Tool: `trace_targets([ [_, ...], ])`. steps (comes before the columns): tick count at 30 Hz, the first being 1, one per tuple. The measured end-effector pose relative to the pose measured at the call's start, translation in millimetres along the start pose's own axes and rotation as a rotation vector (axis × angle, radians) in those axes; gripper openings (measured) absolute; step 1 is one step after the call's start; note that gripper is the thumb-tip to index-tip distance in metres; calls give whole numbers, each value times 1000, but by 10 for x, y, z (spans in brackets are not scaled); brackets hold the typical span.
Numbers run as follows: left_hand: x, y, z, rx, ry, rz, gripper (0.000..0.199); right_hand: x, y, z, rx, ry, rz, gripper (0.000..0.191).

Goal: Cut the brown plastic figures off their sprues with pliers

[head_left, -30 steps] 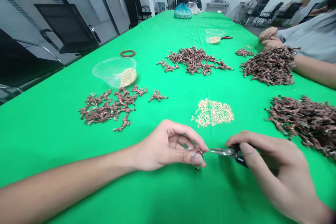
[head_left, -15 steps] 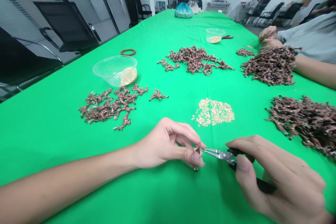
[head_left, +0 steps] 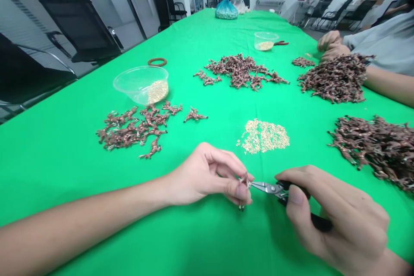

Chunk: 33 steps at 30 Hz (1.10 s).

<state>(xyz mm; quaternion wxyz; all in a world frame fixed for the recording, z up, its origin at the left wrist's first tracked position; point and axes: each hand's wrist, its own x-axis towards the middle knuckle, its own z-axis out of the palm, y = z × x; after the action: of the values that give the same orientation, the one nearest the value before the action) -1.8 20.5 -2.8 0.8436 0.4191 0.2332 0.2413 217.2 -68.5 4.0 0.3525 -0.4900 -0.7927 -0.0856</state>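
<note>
Between the thumb and fingers of my left hand (head_left: 205, 177) is a small brown animal figurine (head_left: 245, 178), probably a horse, partly hidden by the fingertips. My right hand (head_left: 339, 213) is wrapped round the black handles of a pair of pliers (head_left: 269, 187). Their narrow jaws meet the figurine's right side; whether they grip a tiny part there I cannot tell. Just beyond my hands lies a flat patch of tiny gold-coloured metal pieces (head_left: 270, 136). A loose heap of similar figurines (head_left: 129, 131) sits left of it, with a single figurine (head_left: 194, 114) beside the heap.
A clear plastic bowl (head_left: 124, 84) with gold pieces stands at left, near a brown ring (head_left: 157, 62). More figurine piles lie mid-table (head_left: 241, 69) and at right (head_left: 381, 146). Farther off are a small tub (head_left: 260, 39) and red-handled pliers (head_left: 281, 43). A co-worker's hands (head_left: 331, 45) rest at right.
The pliers and my right hand have shifted slightly left, bringing the jaws closer against the figurine. The handles look squeezed nearer together. My left hand has barely moved.
</note>
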Motion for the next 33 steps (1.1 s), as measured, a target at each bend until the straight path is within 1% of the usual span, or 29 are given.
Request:
trace_targets([
  [4, 3, 0, 11, -7, 5, 18, 13, -9, -25, 11, 17, 13, 15, 16],
  [6, 1, -2, 14, 9, 8, 26, 11, -8, -52, 8, 58, 1, 82, 14],
  [8, -5, -3, 17, 36, 9, 39, 10, 6, -80, 0, 138, -59, 237, 14],
  [9, -9, -4, 18, 51, 14, 44, 10, 19, -92, -6, 200, -118, 345, 19],
  [11, -18, -6, 24, 74, 21, 52, 10, 52, -112, -22, 397, -312, 588, 34],
  [13, -28, -10, 30, 95, 24, 53, 11, 88, -128, -40, 654, -530, 849, 46],
  [14, -32, -12, 33, 104, 23, 52, 12, 104, -135, -50, 766, -604, 972, 50],
  [15, -36, -15, 35, 111, 22, 53, 12, 118, -137, -60, 849, -648, 1077, 51],
  [16, -38, -18, 36, 119, 23, 53, 11, 130, -135, -71, 903, -669, 1152, 51],
  [17, -39, -19, 37, 123, 25, 55, 11, 138, -126, -82, 935, -686, 1189, 52],
  [18, -39, -20, 38, 125, 25, 56, 11, 143, -109, -92, 947, -699, 1190, 52],
  [20, -35, -16, 37, 131, 27, 56, 13, 140, -54, -109, 915, -712, 1080, 52],
  [21, -32, -13, 35, 135, 27, 56, 14, 131, -20, -114, 851, -687, 967, 51],
  [22, -28, -9, 33, 135, 30, 60, 15, 118, 13, -116, 770, -642, 818, 48],
  [23, -23, -4, 31, 131, 37, 61, 16, 101, 42, -114, 612, -518, 668, 41],
  [24, -19, -1, 28, 126, 47, 61, 16, 82, 66, -110, 436, -358, 516, 31],
  [25, -14, 2, 24, 118, 58, 60, 16, 62, 84, -104, 288, -229, 384, 20],
  [26, -11, 4, 20, 113, 69, 54, 16, 44, 96, -96, 171, -123, 245, 13],
  [27, -7, 5, 16, 110, 79, 47, 17, 30, 104, -87, 86, -49, 121, 12],
  [28, -5, 3, 11, 107, 83, 43, 17, 21, 109, -79, 32, -8, 19, 14],
  [30, -3, -2, 2, 101, 75, 49, 17, 18, 114, -65, -24, 10, -117, 17],
  [33, -6, -8, -2, 94, 38, 67, 15, 32, 118, -46, -85, 14, -178, 18],
])
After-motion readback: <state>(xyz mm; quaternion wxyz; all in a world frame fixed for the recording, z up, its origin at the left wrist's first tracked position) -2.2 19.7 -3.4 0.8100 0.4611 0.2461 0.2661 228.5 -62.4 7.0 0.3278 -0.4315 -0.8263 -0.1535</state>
